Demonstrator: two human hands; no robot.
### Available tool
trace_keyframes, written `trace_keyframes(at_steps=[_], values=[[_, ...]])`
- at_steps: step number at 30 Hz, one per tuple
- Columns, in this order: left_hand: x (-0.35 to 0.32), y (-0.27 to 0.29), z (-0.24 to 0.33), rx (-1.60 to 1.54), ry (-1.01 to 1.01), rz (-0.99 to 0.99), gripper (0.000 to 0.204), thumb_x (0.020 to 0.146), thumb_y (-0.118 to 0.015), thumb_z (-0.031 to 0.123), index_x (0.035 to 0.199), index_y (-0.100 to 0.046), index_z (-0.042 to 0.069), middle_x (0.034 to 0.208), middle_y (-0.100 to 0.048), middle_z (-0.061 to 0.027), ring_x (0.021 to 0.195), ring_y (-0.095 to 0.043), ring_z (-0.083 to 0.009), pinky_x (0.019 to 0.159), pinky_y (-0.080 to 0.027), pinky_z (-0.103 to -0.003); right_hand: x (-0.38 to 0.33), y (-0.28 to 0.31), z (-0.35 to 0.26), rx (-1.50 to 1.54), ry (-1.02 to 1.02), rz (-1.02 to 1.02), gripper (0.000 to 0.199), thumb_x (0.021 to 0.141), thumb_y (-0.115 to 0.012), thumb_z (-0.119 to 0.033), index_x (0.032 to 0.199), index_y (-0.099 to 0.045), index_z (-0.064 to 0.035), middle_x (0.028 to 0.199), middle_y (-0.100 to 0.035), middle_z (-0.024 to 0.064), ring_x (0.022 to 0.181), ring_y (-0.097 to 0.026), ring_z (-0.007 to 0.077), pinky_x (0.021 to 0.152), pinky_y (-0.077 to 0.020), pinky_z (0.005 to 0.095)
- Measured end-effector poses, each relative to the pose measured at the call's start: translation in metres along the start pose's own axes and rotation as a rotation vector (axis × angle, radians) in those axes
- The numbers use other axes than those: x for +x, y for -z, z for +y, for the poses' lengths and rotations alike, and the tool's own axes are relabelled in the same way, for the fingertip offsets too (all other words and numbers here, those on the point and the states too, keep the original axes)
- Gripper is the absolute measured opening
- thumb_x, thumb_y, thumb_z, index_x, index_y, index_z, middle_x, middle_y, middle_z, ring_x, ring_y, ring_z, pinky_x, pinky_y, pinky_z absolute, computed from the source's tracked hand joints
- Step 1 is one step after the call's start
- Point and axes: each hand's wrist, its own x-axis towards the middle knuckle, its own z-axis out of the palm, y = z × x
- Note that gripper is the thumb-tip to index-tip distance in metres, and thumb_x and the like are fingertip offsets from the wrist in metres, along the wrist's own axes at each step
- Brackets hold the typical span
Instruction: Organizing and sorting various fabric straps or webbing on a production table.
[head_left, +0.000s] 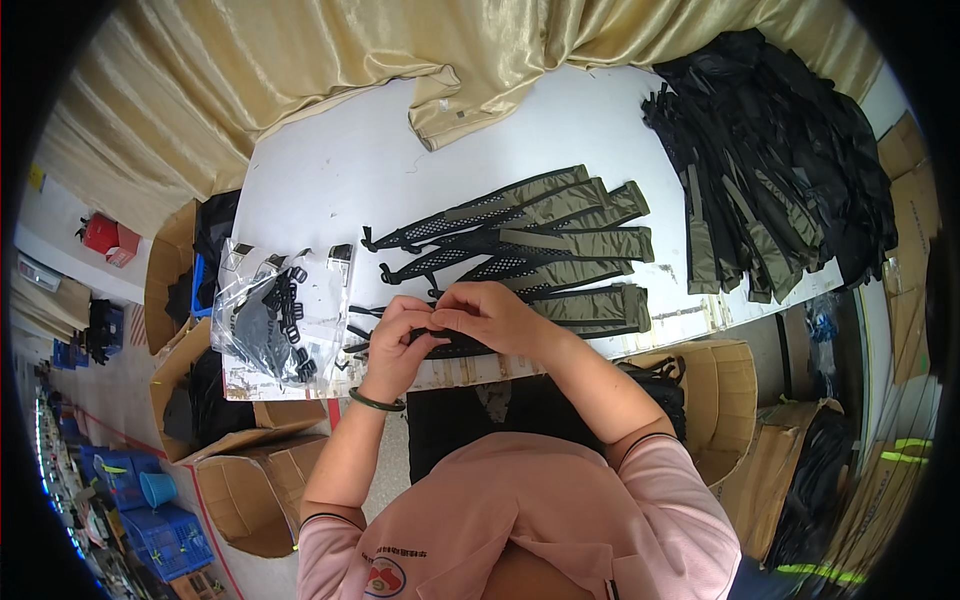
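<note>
Both hands meet at the table's near edge, fingers closed in a pinch. My left hand [398,345], with a dark bangle at its wrist, grips the narrow black end of a shoulder strap [462,346]. My right hand [490,318] pinches at the same place from the right; the fingers mostly hide the small part between them. Just beyond lie several olive-and-black shoulder straps [575,245] with mesh, fanned out, their thin black ends pointing left. Left of my hands is a clear plastic bag [240,300] with black buckles [292,310] on it.
The white table [330,180] has a worn near edge. A large pile of black and olive straps [790,160] covers its right end. Gold curtain fabric [435,110] hangs over the far edge. Open cardboard boxes [240,500] stand left and right below the table; blue crates [165,540] sit farther left.
</note>
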Motion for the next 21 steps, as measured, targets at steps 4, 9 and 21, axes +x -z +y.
trace_keyframes(at_steps=[4,9,21], values=[[0.001,-0.005,-0.002,0.045,-0.081,-0.137,0.025,0.072,-0.067,-0.013,0.090,-0.059,0.004,0.093,-0.054,-0.0045,0.082,-0.054,-0.0098,0.065,-0.043,-0.020,0.023,0.016,-0.005,0.235,-0.059,0.111,0.015,0.088,-0.063,-0.019,0.090,-0.060,-0.0040,0.077,-0.059,-0.0016,0.069,-0.051,0.0052,0.062,-0.0434,0.0211],[0.018,-0.003,-0.010,-0.211,0.161,0.035,0.021,0.079,-0.062,-0.011,0.092,-0.055,0.003,0.085,-0.055,-0.0024,0.074,-0.053,-0.0077,0.065,-0.043,-0.019,0.039,0.026,0.007,0.093,0.106,0.368,0.016,0.090,-0.062,-0.018,0.095,-0.061,-0.0031,0.076,-0.058,-0.0015,0.069,-0.051,0.0055,0.062,-0.0427,0.0216],[0.028,-0.006,-0.013,0.062,-0.101,-0.091,0.022,0.075,-0.068,-0.007,0.091,-0.056,0.002,0.088,-0.053,-0.0051,0.079,-0.054,-0.0140,0.069,-0.046,-0.026,0.037,0.020,0.026,0.041,-0.024,-0.029,0.015,0.089,-0.060,-0.016,0.090,-0.062,-0.0008,0.075,-0.059,0.0004,0.070,-0.052,0.0069,0.065,-0.0423,0.0230]])
